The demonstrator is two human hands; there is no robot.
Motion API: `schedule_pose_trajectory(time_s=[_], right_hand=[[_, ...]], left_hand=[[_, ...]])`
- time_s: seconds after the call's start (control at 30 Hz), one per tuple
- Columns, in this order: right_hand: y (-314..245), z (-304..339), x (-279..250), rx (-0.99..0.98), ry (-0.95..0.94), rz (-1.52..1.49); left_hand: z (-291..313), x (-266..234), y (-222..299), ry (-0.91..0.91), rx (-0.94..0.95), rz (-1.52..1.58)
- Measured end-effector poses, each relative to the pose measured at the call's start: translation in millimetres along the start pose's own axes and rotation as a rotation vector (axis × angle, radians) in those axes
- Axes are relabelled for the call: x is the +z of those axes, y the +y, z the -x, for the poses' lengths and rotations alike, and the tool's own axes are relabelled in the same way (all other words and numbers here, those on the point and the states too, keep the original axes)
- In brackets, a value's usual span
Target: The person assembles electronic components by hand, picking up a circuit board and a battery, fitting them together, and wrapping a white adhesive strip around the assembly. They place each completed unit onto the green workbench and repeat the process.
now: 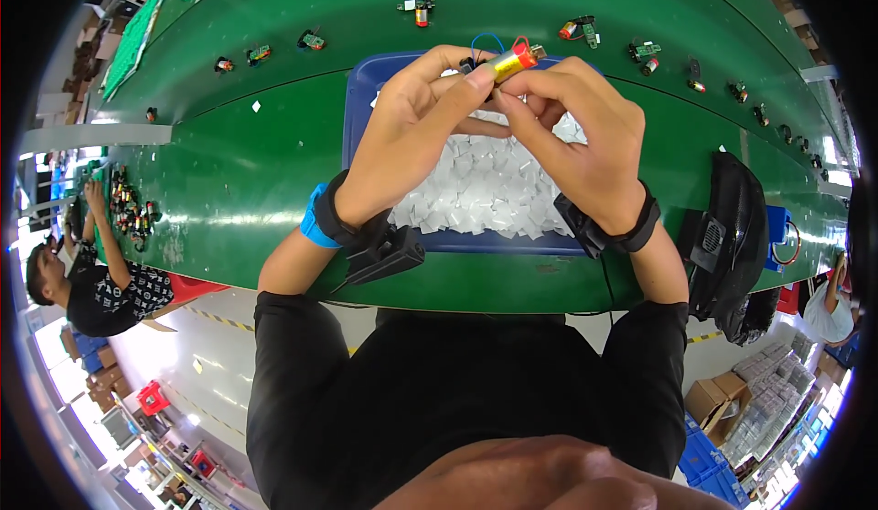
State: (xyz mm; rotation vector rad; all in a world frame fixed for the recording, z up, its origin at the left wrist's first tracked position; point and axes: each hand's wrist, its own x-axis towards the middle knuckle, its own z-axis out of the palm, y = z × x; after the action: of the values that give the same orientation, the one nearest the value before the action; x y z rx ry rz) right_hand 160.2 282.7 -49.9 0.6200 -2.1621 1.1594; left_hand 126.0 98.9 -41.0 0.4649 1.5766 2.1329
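Note:
A small yellow cylindrical battery (pixel 512 62) with red ends is held up between my two hands, tilted up to the right. A blue wire and a red wire loop above it, and a dark small part, mostly hidden by fingers, sits at its lower left. My left hand (pixel 412 135) is closed, thumb and forefinger pinching the battery's left end. My right hand (pixel 585 139) is closed too, its thumb and fingertips pressed on the underside of the same assembly. Below both hands is a blue bin (pixel 357 103) holding a heap of small white pieces (pixel 485 185).
Similar wired battery assemblies (pixel 421 10) lie spaced along the far part of the green table (pixel 238 181). A pile of them (pixel 133 213) sits at the left, near another person (pixel 101 277). At the right are a black bag (pixel 736 226) and a blue box (pixel 777 236).

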Motion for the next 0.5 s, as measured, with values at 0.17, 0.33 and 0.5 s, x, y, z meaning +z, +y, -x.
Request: schedule_pose_trajectory(time_s=[0.17,0.33,0.5], right_hand=[[9.3,2.2,1.0,-0.204,0.003,0.274],[18.3,0.8,-5.8,-0.312,-0.039,0.307],[9.2,-18.8,-16.7,-0.128,0.079,0.081]], left_hand=[[-1.2,-2.8,0.4,-0.041,-0.039,-0.032],[-5.5,-7.0,7.8,-0.038,-0.108,-0.059],[-5.1,-11.5,18.3,-0.124,-0.089,-0.117]])
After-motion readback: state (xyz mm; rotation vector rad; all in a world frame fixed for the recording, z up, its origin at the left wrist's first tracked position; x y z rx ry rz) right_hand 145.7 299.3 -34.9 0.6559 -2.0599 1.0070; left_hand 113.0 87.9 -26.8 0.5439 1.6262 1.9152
